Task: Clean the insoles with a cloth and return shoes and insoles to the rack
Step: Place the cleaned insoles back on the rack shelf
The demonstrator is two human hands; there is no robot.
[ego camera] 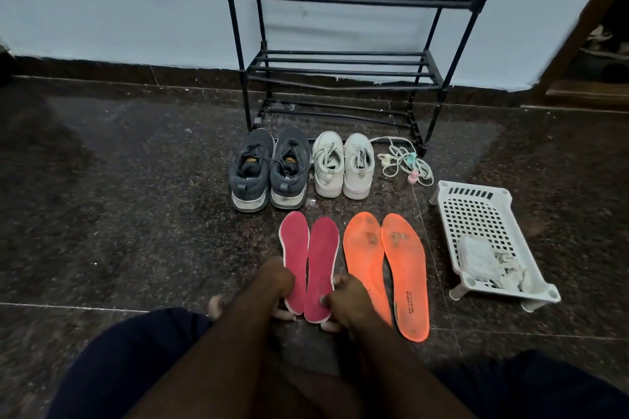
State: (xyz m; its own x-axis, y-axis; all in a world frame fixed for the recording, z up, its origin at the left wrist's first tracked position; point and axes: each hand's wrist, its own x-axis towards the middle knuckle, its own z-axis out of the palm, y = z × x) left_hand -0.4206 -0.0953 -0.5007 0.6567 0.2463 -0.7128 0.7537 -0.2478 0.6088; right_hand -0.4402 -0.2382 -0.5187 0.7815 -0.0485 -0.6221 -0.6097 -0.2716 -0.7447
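The left hand [276,279] grips the heel of one pink insole [295,255]; the right hand [347,299] pinches its twin [321,258]. At three o'clock lie two orange insoles [384,265] (stained, touching). At twelve stand grey shoes [269,168] and white shoes [342,165] before the black rack [343,61]. A cloth [486,262] rests on the white tray [476,211], farther right.

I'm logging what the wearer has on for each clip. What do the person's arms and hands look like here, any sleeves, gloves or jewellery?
Both forearms are bare up to the bottom edge of the picture: no sleeves show. The left hand and right hand wear no gloves, and no rings, watch or bracelets show. The only clothing visible is dark navy fabric over the legs at either side.
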